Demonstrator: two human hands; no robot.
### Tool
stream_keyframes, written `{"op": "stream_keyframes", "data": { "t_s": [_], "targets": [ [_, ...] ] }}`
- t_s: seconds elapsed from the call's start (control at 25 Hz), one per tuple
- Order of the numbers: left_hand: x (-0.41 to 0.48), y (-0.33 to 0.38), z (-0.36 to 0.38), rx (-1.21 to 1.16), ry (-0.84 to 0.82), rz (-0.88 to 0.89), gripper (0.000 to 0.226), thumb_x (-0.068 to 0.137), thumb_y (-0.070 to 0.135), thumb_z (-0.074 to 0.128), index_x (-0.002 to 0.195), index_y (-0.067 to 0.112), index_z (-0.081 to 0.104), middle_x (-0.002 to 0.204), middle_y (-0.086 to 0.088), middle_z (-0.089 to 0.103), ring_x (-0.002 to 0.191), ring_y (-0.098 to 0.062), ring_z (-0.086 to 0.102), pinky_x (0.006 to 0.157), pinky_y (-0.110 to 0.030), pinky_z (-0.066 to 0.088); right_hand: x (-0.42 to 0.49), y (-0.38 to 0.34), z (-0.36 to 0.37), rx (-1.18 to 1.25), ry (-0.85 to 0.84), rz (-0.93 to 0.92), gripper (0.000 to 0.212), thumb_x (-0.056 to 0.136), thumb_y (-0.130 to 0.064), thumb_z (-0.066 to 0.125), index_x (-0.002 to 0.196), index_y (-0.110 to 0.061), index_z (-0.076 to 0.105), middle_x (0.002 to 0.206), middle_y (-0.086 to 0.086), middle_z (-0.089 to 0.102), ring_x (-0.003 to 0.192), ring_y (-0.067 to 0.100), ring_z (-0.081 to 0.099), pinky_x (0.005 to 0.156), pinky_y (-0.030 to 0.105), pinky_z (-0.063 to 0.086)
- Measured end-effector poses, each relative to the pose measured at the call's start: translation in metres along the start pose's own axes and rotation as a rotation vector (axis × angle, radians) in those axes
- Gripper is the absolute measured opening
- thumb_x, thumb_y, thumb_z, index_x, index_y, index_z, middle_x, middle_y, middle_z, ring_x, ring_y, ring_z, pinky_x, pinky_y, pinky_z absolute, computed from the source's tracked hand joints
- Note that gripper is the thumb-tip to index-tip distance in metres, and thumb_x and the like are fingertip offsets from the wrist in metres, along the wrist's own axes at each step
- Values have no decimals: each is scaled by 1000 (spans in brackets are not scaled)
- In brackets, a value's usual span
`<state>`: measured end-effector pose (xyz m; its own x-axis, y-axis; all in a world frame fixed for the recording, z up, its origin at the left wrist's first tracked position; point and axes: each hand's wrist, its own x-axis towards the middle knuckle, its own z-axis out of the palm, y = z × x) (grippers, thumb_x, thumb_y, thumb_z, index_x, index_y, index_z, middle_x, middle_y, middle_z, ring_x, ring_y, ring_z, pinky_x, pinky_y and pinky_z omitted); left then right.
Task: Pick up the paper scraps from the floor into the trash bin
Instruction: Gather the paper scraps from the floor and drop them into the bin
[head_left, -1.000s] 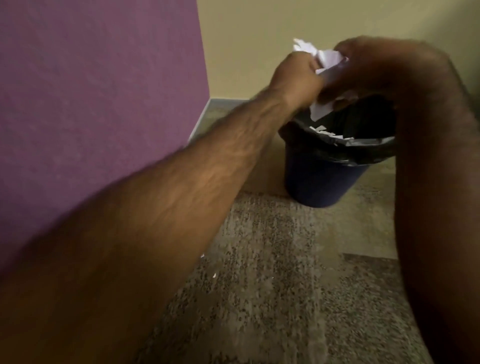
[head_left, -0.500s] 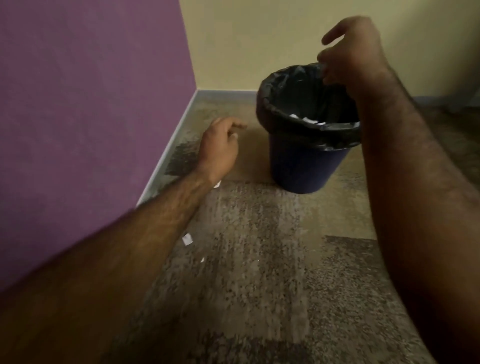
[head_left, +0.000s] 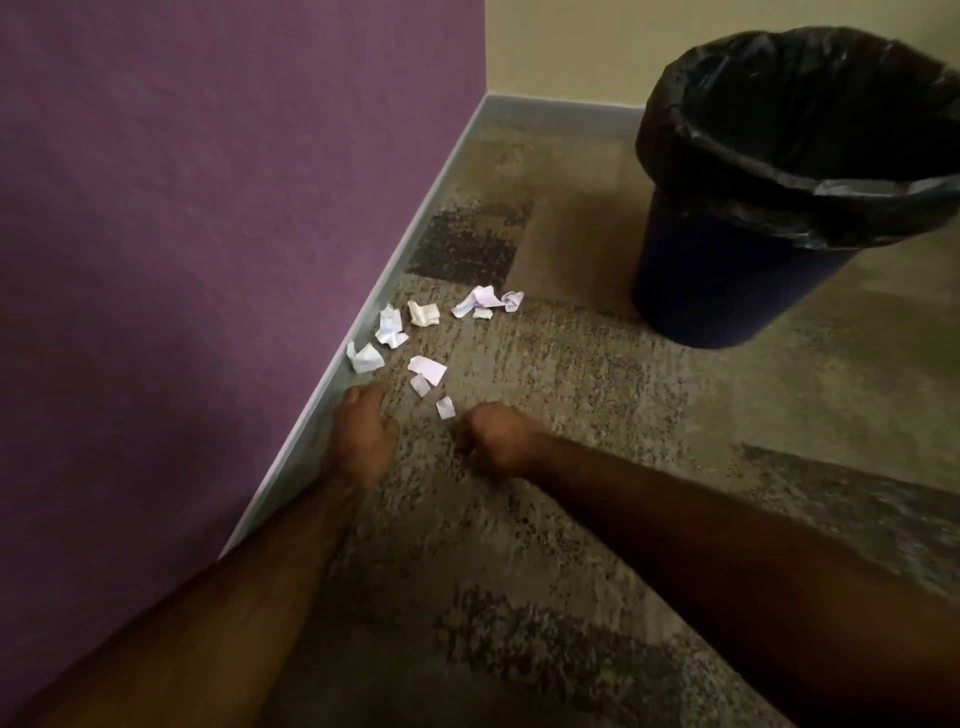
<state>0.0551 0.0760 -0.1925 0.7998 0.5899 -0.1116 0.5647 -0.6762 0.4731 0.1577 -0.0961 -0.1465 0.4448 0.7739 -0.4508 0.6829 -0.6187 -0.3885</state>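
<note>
Several white paper scraps (head_left: 427, 368) lie on the carpet close to the purple wall, from a crumpled one (head_left: 366, 358) by the baseboard to a pair (head_left: 480, 300) nearer the bin. The dark blue trash bin (head_left: 727, 280) with a black liner (head_left: 691, 156) stands at the upper right. My left hand (head_left: 363, 436) is low over the carpet beside the baseboard, fingers loosely curled, holding nothing. My right hand (head_left: 498, 439) is down at the carpet with its fingers curled under, just right of a small scrap (head_left: 445, 408). No paper shows in it.
The purple wall (head_left: 208, 234) and its grey baseboard (head_left: 332, 395) run along the left. A cream wall (head_left: 571, 47) closes the back. Patterned grey-brown carpet (head_left: 571, 519) covers the floor between my arms and the bin.
Both hands came down from the bin to the floor by the wall. The paper they held over the bin is gone from them. The view tilted down and the scrap pile came into sight.
</note>
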Motion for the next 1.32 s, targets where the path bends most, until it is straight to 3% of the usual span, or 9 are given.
{"op": "stream_keyframes", "data": {
  "t_s": [0.2, 0.44, 0.52, 0.6, 0.72, 0.88, 1.0, 1.08, 1.32],
  "targets": [
    [20, 7, 9, -104, -69, 63, 66, 82, 17, 76, 143, 18, 52, 147, -9, 52, 137, -29, 45, 115, -38, 34, 10, 14, 4, -13, -23, -105, 21, 83, -8, 64, 102, -7, 71, 108, 14, 69, 99, 29, 65, 78, 25, 45],
    [39, 11, 8, -20, -128, 94, 89, 79, 37, 79, 154, 27, 32, 148, -13, 43, 138, -32, 40, 113, -43, 37, 11, 19, 17, 20, 52, -135, 13, 87, -13, 61, 97, -8, 68, 100, 12, 68, 78, 19, 53, 72, 25, 43],
    [48, 16, 6, -7, -166, 104, 90, 81, 36, 77, 156, 26, 28, 151, -15, 40, 140, -32, 39, 114, -42, 37, 17, 26, 18, 194, 142, -89, 11, 85, -12, 62, 84, -5, 70, 86, 14, 71, 70, 28, 60, 68, 30, 50],
    [56, 17, 5, 19, -214, 105, 92, 79, 32, 80, 156, 26, 29, 153, -16, 37, 140, -32, 40, 114, -39, 37, 22, 36, 19, 584, 236, 45, 9, 83, -8, 66, 76, -4, 70, 70, 12, 68, 60, 28, 60, 58, 28, 50],
    [60, 16, 5, 8, -222, 105, 72, 79, 28, 81, 144, 26, 49, 141, -14, 45, 128, -28, 51, 101, -28, 40, 30, 41, 23, 941, 286, 175, 11, 85, -3, 64, 74, -5, 68, 64, 16, 62, 55, 24, 53, 45, 24, 43],
    [56, 18, 8, -34, -133, 127, 42, 83, 21, 78, 122, 22, 63, 122, -8, 49, 106, -27, 62, 83, -25, 44, 46, 30, 27, 681, 431, 138, 16, 82, -10, 60, 68, -10, 67, 69, 4, 66, 55, 16, 57, 58, 27, 47],
    [57, 15, 9, -53, -125, 157, 62, 84, 18, 76, 140, 24, 51, 140, -8, 43, 122, -24, 55, 97, -33, 46, 47, 22, 29, 416, 443, 15, 14, 85, -15, 58, 76, -13, 68, 119, 5, 64, 95, 20, 64, 85, 28, 51],
    [62, 16, 6, -54, -189, 214, 79, 85, 14, 73, 153, 28, 35, 151, -7, 36, 134, -21, 44, 108, -36, 42, 50, 19, 28, 306, 398, -23, 17, 89, -18, 56, 87, -11, 72, 133, 3, 59, 106, 22, 63, 92, 28, 50],
    [93, 17, 13, -21, -225, 219, 67, 85, 1, 67, 147, 17, 46, 139, -13, 51, 129, -27, 50, 109, -34, 40, 55, 1, 31, 145, 400, -108, 22, 92, -17, 55, 103, -5, 70, 120, 13, 63, 98, 30, 64, 87, 34, 53]
  ]
}}
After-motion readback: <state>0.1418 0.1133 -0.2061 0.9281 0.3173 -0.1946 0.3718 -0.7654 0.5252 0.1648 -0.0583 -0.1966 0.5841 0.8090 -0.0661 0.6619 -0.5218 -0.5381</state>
